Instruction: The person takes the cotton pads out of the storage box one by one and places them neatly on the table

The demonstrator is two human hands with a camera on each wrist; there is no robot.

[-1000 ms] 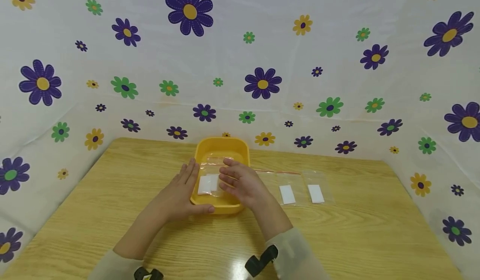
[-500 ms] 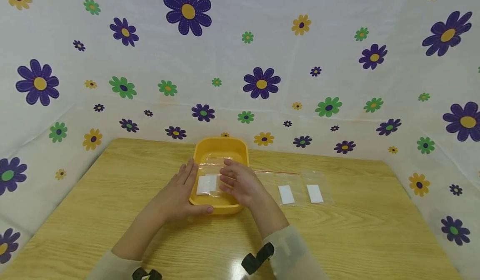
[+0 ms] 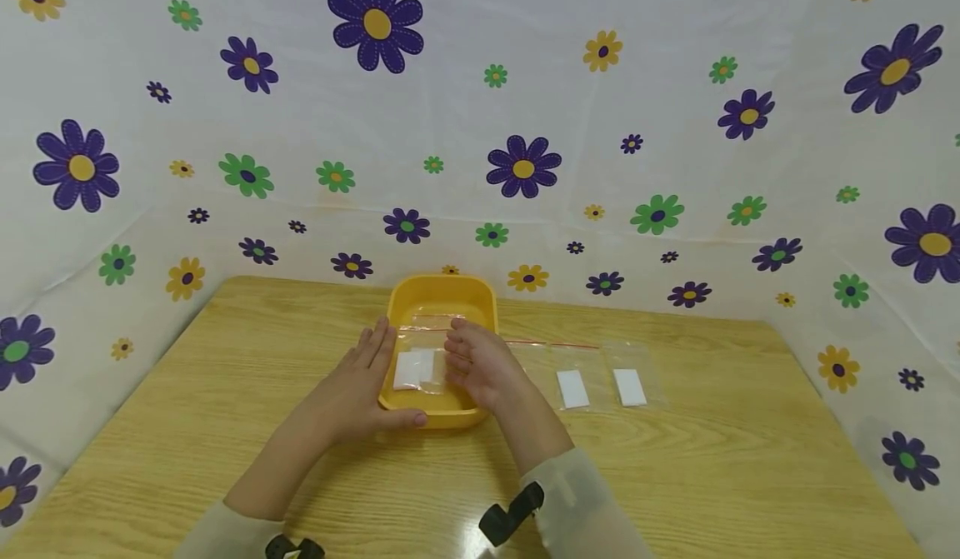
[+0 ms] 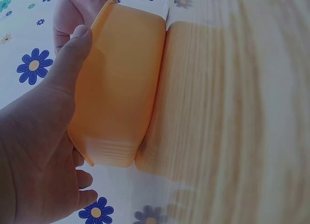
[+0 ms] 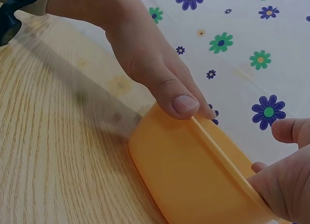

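Note:
A yellow plastic bin (image 3: 442, 292) stands on the table and holds clear zip bags (image 3: 417, 369) with white rectangles inside. My left hand (image 3: 352, 392) rests along the bin's left rim, fingers straight, thumb stretched by the near rim. In the left wrist view its thumb (image 4: 72, 59) touches the rim. My right hand (image 3: 487, 367) reaches over the right rim, fingers loosely bent beside the bags. I see nothing gripped in it, though its palm side is partly hidden. The right wrist view shows the right hand (image 5: 286, 185) at the rim, opposite the left hand (image 5: 160, 69).
Right of the bin, more zip bags lie in a row, two with a white rectangle (image 3: 573, 389) (image 3: 630, 386) visible. My right arm partly covers the row. A flowered cloth (image 3: 450, 109) hangs behind the wooden table (image 3: 712, 459).
My right hand has shifted slightly to the right, away from the bags in the bin. The left hand, bin and bags have stayed in place.

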